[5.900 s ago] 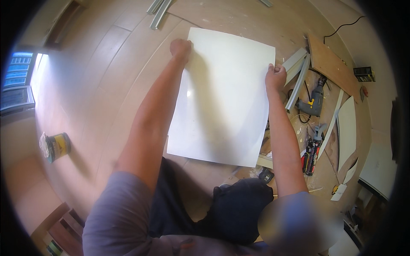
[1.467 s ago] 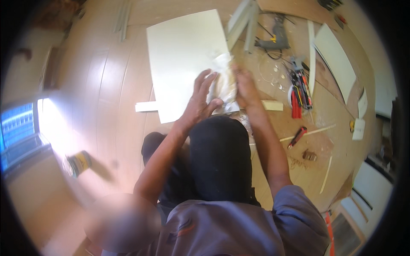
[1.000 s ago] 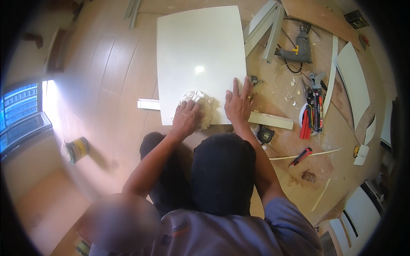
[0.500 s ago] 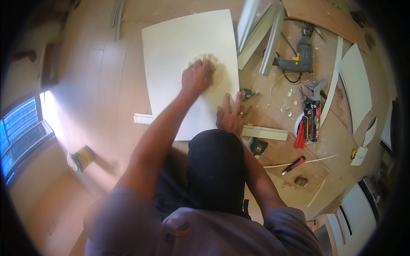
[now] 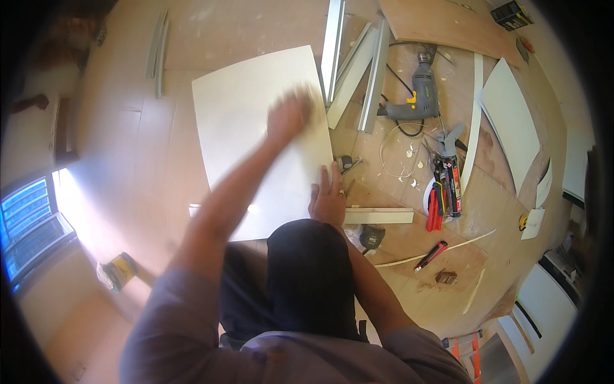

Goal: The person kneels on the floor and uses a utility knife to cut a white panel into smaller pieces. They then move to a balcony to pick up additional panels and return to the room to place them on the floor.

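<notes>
A large white panel (image 5: pixel 233 105) lies flat on the floor ahead of me. My left hand (image 5: pixel 291 118) is on its upper right part, blurred by motion; its fingers look curled round something I cannot make out. My right hand (image 5: pixel 329 201) rests at the panel's right edge, fingers stretched out and holding nothing. Just beyond those fingers lies a small dark tool (image 5: pixel 345 164), its kind unclear. A white strip (image 5: pixel 387 216) extends right from beside my right hand, with a black tape measure (image 5: pixel 371 237) below it.
Metal channels (image 5: pixel 375 80) lie by the panel's far right corner. Farther right are a grey power drill (image 5: pixel 422 96), a caulking gun (image 5: pixel 453 182), a red-handled tool (image 5: pixel 435 208) and scraps. A red utility knife (image 5: pixel 430 256) lies nearer. A yellow-labelled tin (image 5: pixel 118 270) stands left.
The view has shifted, so the panel and tools appear lower and farther left. My left hand still moves over the panel's upper right, now more blurred. My right hand keeps its place at the edge.
</notes>
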The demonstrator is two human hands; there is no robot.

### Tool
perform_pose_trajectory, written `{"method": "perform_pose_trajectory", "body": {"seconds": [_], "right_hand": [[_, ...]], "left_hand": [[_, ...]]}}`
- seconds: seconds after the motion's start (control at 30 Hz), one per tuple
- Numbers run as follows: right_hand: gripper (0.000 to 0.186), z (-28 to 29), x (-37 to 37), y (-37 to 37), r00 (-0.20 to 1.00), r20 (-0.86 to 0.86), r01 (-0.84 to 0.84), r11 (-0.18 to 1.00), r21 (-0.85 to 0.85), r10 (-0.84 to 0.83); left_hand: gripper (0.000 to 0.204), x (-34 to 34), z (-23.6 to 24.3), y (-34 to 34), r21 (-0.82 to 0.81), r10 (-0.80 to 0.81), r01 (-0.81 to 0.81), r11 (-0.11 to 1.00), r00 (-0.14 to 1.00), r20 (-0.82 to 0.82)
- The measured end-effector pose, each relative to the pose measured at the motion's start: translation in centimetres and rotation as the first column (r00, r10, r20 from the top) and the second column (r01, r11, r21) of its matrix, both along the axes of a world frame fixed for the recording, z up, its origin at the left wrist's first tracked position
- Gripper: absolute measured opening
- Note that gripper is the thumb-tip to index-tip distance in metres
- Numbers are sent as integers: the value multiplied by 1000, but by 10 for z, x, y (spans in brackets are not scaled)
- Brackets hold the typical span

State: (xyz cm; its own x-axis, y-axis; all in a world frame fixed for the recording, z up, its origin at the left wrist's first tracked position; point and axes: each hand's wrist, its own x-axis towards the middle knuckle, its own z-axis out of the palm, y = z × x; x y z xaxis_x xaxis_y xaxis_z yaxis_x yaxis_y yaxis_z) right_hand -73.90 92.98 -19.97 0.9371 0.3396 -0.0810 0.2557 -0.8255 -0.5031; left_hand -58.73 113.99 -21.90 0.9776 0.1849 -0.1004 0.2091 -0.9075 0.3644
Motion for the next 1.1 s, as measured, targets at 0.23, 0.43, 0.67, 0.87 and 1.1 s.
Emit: {"method": "perform_pose_trajectory", "body": {"seconds": [0.23,0.43,0.67,0.87,1.1], "right_hand": [[59,10,-2,-7,973,-76,228,895,383,-216],[52,9,-3,-5,982,-100,187,903,388,-160],[45,-4,1,-13,971,-6,218,880,422,-237],[42,-10,3,-3,966,-6,233,859,455,-259],[52,6,10,3,981,-132,164,965,205,-138]], "left_hand": [[20,-145,61,-79,-137,-234,207,969,944,-233],[25,26,24,-26,38,-9,9,999,1000,-15],[33,2,23,-27,-52,79,-84,995,993,-87],[28,-321,37,-111,-304,26,-20,952,1000,15],[22,-282,70,-86,-299,-125,31,954,945,-301]]}}
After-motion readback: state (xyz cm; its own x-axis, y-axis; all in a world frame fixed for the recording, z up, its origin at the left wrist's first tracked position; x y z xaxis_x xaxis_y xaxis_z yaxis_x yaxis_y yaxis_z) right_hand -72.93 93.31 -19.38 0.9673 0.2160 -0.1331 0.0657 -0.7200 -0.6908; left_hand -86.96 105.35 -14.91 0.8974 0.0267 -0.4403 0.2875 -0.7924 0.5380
